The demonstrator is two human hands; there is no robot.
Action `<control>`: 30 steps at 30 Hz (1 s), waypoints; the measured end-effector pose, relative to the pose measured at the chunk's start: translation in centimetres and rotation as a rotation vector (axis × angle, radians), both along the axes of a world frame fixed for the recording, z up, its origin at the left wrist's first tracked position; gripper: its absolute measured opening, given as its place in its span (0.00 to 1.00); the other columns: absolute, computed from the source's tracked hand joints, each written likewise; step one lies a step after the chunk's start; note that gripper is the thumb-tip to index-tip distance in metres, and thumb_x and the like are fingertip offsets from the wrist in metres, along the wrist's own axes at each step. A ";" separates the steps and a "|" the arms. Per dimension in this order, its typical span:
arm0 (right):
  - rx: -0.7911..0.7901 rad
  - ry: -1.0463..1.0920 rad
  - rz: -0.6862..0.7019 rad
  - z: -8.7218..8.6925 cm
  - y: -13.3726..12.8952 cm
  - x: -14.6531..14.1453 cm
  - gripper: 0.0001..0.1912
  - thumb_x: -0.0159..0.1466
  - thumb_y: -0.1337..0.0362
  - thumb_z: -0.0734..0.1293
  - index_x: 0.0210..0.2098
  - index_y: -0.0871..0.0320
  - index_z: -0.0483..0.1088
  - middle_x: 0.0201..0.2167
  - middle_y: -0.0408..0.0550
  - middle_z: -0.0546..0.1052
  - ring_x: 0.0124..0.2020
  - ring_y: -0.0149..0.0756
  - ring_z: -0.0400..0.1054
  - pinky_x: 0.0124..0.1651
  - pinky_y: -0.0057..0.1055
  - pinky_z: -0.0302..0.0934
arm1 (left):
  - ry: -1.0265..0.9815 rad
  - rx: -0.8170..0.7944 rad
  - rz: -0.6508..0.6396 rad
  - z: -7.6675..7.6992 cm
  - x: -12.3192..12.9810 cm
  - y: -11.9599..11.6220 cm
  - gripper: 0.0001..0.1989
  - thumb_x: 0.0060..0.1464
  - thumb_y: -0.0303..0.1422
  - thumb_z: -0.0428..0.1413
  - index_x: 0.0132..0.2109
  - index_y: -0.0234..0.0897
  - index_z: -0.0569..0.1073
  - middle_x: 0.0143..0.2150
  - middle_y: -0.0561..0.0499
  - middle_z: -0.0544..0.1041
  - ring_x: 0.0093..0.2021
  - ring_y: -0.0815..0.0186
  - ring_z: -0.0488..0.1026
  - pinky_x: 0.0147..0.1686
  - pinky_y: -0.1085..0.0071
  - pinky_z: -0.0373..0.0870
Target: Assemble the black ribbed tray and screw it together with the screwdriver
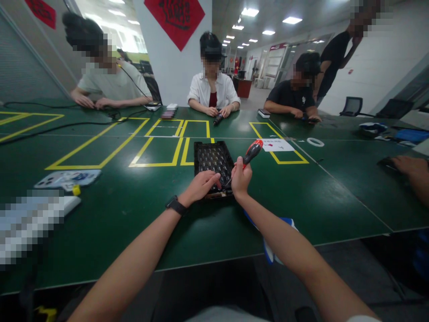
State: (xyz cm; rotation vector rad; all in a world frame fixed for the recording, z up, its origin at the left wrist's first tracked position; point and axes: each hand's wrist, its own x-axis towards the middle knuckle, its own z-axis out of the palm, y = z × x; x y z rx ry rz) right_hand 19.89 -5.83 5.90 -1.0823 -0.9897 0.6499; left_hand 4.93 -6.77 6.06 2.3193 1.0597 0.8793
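Note:
A black rectangular tray-like part [213,157] with rows of small rounded shapes lies on the green table in front of me. My left hand [203,184], with a dark band at the wrist, rests on its near edge, fingers reaching over the surface. At the near right corner, my right hand [241,177] is wrapped round a red and black screwdriver [252,153]. The handle points up and away, and the thin shaft slants down to the part near my left fingertips. What the tip touches is too small to tell.
Yellow tape outlines [80,147] mark the table [134,214]. A phone [69,178] lies left, a white paper [277,145] and a tape ring [315,142] right. Blue and white cloth [288,223] is under my right forearm. Several people sit around; a person's hand [410,172] is far right.

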 end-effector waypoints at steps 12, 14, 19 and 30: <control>-0.018 0.005 -0.007 -0.7 1.1 0.2 0.22 0.61 0.45 0.57 0.27 0.58 0.61 0.10 0.34 0.60 0.12 0.24 0.55 0.18 0.23 0.50 | -0.003 -0.003 -0.053 -0.2 0.0 0.1 0.30 0.64 0.44 0.37 0.31 0.36 0.79 0.31 0.49 0.71 0.34 0.68 0.68 0.37 0.73 0.63; -0.017 -0.008 0.002 -0.7 1.1 0.2 0.21 0.61 0.45 0.57 0.26 0.58 0.61 0.10 0.34 0.60 0.12 0.24 0.55 0.18 0.23 0.51 | -0.004 -0.007 -0.062 -0.1 0.0 0.1 0.30 0.64 0.44 0.37 0.31 0.36 0.79 0.31 0.49 0.71 0.34 0.68 0.68 0.37 0.73 0.63; -0.016 -0.034 0.007 -0.8 1.0 0.2 0.21 0.62 0.46 0.57 0.26 0.58 0.62 0.10 0.35 0.61 0.13 0.25 0.57 0.19 0.23 0.52 | 0.021 0.005 -0.067 0.1 0.0 -0.1 0.30 0.64 0.44 0.36 0.31 0.37 0.79 0.31 0.49 0.72 0.34 0.68 0.68 0.38 0.72 0.63; -0.020 -0.072 0.013 -0.5 0.7 0.2 0.21 0.61 0.46 0.58 0.26 0.58 0.62 0.11 0.35 0.62 0.13 0.25 0.58 0.21 0.24 0.55 | 0.108 0.074 -0.104 0.4 0.1 -0.2 0.30 0.64 0.43 0.35 0.34 0.37 0.80 0.30 0.49 0.69 0.33 0.68 0.67 0.39 0.71 0.62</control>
